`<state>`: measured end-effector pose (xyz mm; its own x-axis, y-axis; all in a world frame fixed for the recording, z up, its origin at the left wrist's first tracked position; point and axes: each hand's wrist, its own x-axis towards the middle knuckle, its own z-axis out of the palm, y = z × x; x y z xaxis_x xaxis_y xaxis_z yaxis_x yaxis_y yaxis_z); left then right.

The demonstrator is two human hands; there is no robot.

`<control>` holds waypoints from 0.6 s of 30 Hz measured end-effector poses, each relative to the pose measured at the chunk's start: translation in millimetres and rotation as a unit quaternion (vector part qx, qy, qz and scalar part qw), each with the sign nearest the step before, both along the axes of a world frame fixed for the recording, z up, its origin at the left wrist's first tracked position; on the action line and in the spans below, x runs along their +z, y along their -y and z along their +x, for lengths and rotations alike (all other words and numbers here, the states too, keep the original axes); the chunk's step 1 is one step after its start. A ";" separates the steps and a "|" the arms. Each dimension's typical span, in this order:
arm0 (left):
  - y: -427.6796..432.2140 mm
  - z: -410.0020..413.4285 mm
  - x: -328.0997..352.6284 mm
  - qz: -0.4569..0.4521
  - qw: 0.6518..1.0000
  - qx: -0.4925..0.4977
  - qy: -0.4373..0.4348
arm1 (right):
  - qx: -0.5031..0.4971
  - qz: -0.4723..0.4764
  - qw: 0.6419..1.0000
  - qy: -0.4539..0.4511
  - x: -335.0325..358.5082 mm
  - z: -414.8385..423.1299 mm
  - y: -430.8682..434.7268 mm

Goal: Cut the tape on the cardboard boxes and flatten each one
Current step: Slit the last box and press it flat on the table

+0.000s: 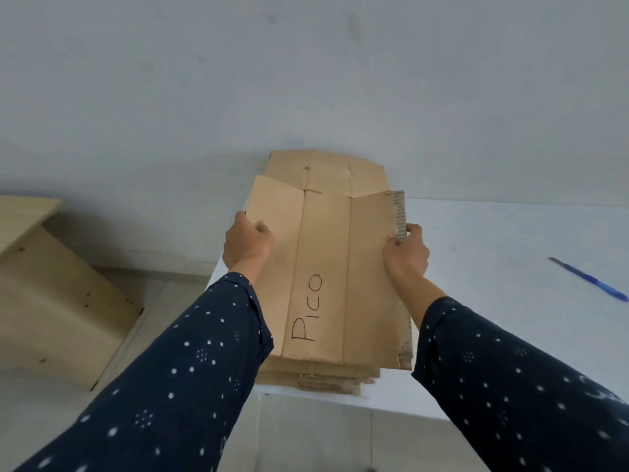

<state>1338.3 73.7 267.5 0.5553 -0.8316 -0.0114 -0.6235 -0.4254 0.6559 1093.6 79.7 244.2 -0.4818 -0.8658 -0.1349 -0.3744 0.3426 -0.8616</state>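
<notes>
White worktop against a pale wall, our left hand and right hand each curled round a side edge of the flattened cardboard box (marked "PICO"), box over the stack of flattened boxes, blue-handled knife lying well to our right.

Left hand, right hand: curled fingers.

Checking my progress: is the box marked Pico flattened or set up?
Flattened. The box is one flat sheet over the stack, creases showing; left hand and right hand grip its side edges.
</notes>
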 end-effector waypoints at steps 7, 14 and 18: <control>2.6 51.1 -80.6 0.079 0.996 -0.031 -0.010 | 0.112 0.116 0.983 -0.092 -57.5 21.9 12.4; -0.1 73.2 -115.9 0.201 0.974 -0.021 -0.103 | 0.144 0.200 0.969 -0.014 -75.7 27.1 5.0; 5.1 86.4 -126.6 0.230 0.967 -0.023 -0.110 | 0.132 0.217 0.966 0.046 -80.7 32.9 1.6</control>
